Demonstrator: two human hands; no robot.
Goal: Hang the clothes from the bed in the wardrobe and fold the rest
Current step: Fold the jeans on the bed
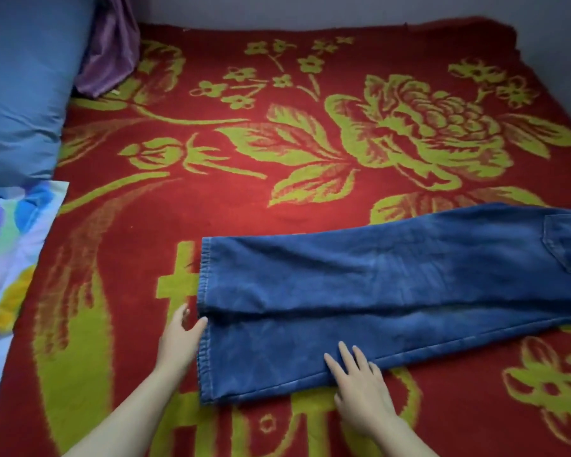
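**Jeans Laid Out for Folding: Hazards and Markings**

Item 1. Blue denim jeans (360,275), lying flat across the near part of the bed, on a red blanket with a yellow-green flower pattern (129,245). Hems (205,291) to the left and a back pocket (567,245) at the right edge of view. The waist is out of sight.

Item 2. Left hand (178,341), fingers straight and released, thumb touching the hem edge where the two legs meet. It grasps nothing.

Item 3. Right hand (360,384), laid flat on the near leg by its lower edge, fingers (343,354) spread and pressing, not curled.

Item 4. Plain blue pillow (23,87), crumpled purple cloth (109,47) and bright multicoloured floral sheet (10,245), all well apart at the left.

Hazards, as I judge them. The legs lie offset rather than square, so a fold made now would likely come out crooked. With neither hand gripping, lifting the hems could let the far leg slide askew. The blanket's nap may drag the denim and rumple it.

Markings. No brand tag or label shows on the pocket or hems. Blocky yellow-green shapes in the blanket near the hands might be characters, but they are partly covered and unreadable.
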